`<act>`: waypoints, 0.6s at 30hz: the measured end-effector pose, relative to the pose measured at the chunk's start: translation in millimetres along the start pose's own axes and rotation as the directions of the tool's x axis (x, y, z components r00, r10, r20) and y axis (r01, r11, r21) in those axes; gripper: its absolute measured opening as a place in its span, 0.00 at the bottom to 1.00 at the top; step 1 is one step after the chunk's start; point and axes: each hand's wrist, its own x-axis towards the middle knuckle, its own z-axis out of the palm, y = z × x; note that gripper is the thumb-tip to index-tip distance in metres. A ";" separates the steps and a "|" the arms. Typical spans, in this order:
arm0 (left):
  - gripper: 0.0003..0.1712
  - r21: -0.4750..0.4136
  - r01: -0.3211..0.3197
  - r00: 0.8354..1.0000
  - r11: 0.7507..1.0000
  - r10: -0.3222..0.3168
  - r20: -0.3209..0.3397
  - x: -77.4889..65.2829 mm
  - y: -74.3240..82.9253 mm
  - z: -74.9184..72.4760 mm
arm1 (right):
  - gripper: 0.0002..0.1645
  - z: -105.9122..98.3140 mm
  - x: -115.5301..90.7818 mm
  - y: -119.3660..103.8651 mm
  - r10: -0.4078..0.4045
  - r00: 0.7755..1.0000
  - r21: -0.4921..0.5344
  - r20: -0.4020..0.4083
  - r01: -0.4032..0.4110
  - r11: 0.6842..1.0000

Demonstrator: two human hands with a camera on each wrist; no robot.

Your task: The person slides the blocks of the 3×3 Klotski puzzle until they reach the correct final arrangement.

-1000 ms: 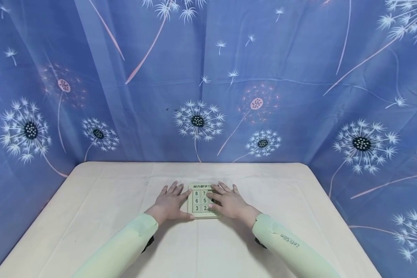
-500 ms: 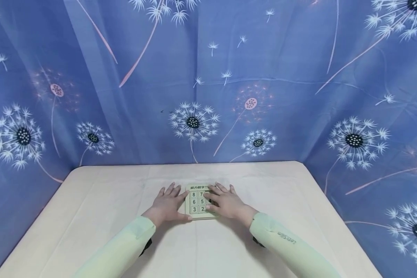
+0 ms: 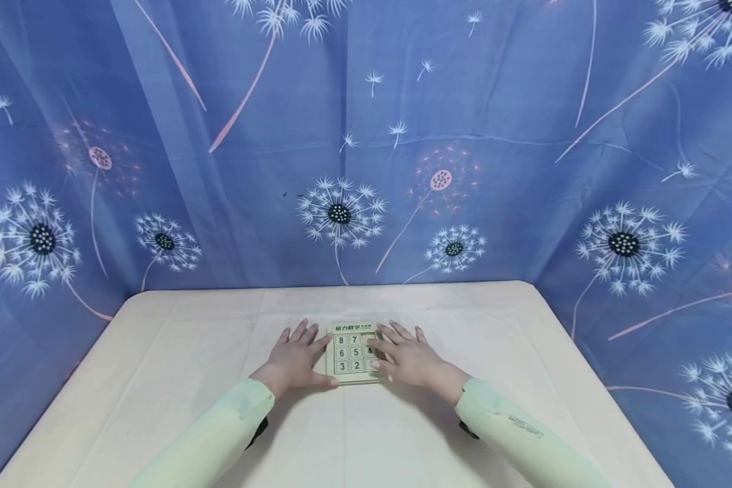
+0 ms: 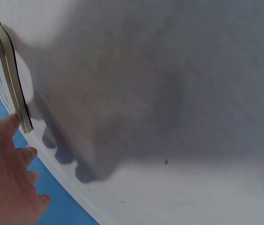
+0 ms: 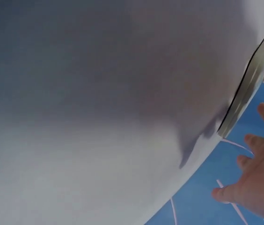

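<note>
A pale green sliding number puzzle (image 3: 349,378) lies flat on the table in the head view. Its tiles 8, 7, 6, 5, 3 and 2 show plainly, and a 4 is partly covered. My left hand (image 3: 294,360) rests along the puzzle's left side, thumb at the near corner and forefinger higher up, both fairly straight. Over the right column my right hand (image 3: 416,358) spreads its fingers, hiding part of that column. In the left wrist view the puzzle's edge (image 4: 15,82) meets the thumb and forefinger. In the right wrist view, the fingers appear apart from the puzzle's edge (image 5: 246,86).
A cream cloth covers the table (image 3: 207,332). Behind it and along both sides hangs a blue curtain (image 3: 250,224) with dandelion prints. Pale green sleeves (image 3: 219,427) cover both forearms, and dark bands show beneath the wrists.
The head view shifted slightly at first. Over the last half second my right hand has drawn a little to the right, uncovering more of the puzzle's title and right column. My left hand stayed put.
</note>
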 end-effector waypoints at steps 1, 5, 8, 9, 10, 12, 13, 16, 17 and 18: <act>0.59 -0.001 0.002 1.000 1.000 -0.002 0.000 0.0 -0.2 0.0 | 0.34 -0.7 -1.5 0.7 -0.001 1.000 -0.004 0.001 0.001 1.000; 0.58 0.000 -0.001 1.000 1.000 0.001 0.003 0.2 -0.3 -0.2 | 0.34 -3.7 -8.9 3.0 -0.007 1.000 0.000 -0.004 0.007 1.000; 0.59 0.003 -0.006 1.000 1.000 0.006 0.004 0.6 0.2 -0.3 | 0.34 -6.0 -13.8 4.2 -0.010 1.000 0.011 -0.017 0.010 1.000; 0.59 0.002 -0.005 1.000 1.000 0.005 0.006 0.7 0.4 -0.5 | 0.34 -6.4 -15.0 4.6 -0.011 1.000 0.011 -0.020 0.011 1.000; 0.59 0.004 -0.005 1.000 1.000 0.005 0.006 0.7 0.5 -0.6 | 0.34 -6.6 -15.8 4.9 -0.013 1.000 0.012 -0.025 0.013 1.000; 0.59 0.002 -0.003 1.000 1.000 0.003 0.008 0.7 0.5 -0.8 | 0.34 -6.6 -16.7 5.4 -0.016 1.000 0.012 -0.027 0.016 1.000; 0.59 0.002 -0.002 1.000 1.000 0.002 0.009 0.5 0.5 -0.8 | 0.34 -6.1 -16.9 5.8 -0.018 0.999 0.010 -0.028 0.018 1.000; 0.59 -0.001 0.002 1.000 1.000 -0.002 0.011 -0.1 0.3 -1.0 | 0.34 -4.6 -17.1 5.9 -0.019 1.000 0.009 -0.022 0.019 1.000; 0.59 -0.002 0.002 1.000 1.000 -0.002 0.010 -0.2 0.2 -0.8 | 0.34 -4.1 -17.3 5.8 -0.021 1.000 0.007 -0.020 0.021 1.000; 0.58 -0.003 0.003 1.000 1.000 -0.003 0.010 -0.3 0.1 -0.6 | 0.34 -3.6 -17.7 5.6 -0.021 1.000 0.004 -0.018 0.022 1.000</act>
